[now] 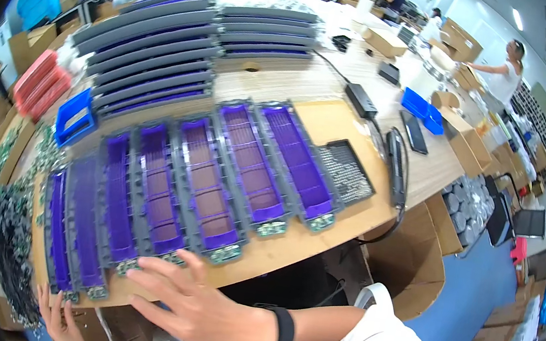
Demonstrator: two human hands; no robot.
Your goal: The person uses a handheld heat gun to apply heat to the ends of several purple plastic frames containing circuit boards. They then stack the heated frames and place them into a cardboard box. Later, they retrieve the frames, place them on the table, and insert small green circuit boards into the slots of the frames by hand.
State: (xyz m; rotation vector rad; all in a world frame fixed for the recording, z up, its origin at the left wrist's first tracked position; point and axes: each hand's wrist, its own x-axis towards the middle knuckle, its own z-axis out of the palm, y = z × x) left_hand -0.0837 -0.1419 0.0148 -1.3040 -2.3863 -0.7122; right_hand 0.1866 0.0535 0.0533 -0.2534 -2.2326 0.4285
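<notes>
Several long grey-framed trays with purple inner linings (191,180) lie side by side on the table, each with a small green circuit board (225,253) at its near end. My right hand (191,302), with a black band on the wrist, hovers at the near ends of the middle trays, fingers spread and apparently holding nothing. At the near left corner my left hand (61,324) is by the lower end of the leftmost tray (60,231); its fingers are extended and apart. Whether the fingertips touch the boards I cannot tell.
Stacked grey housings (154,49) stand at the back. On the right are a black tray of small metal parts (346,170), a black corded tool (395,167) and blue bins (423,110). Black cables (15,239) heap at left. An open carton (413,263) sits below the right edge.
</notes>
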